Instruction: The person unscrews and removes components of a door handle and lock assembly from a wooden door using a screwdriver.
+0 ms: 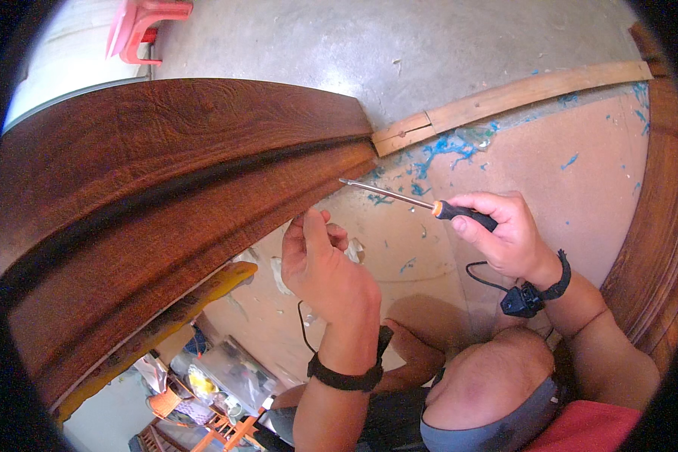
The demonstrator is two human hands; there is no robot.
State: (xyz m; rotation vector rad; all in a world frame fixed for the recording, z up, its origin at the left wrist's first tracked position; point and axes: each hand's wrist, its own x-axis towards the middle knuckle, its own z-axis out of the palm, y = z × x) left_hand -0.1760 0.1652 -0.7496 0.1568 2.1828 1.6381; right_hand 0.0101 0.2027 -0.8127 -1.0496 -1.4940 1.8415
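My knee (481, 377) sits closest, bare, below my right hand (508, 237). That hand is wrapped tight round the black-and-orange grip of a screwdriver (422, 203), shaft pointing left toward the dark wood panel (166, 188), tip in the air just short of its lower edge. Left hand (320, 260) is raised at that same edge, fingers pinched narrow; on what, can't tell, too small, maybe a screw or a scrap of film. Both wrists wear black bands, with a small black unit and wire on the right.

Step, as I read it: working the panel's lower edge where it meets the pale board (505, 158). Next move looks to need the tip brought down onto whatever the left fingers steady, kept square so it won't skid onto the veneer.

Room: bare board right of and beyond my right hand, littered with blue flecks (448, 147). A pale wood strip (505, 98) bounds it further out, a brown frame (655, 241) far right. Panel blocks everything left of my left hand.
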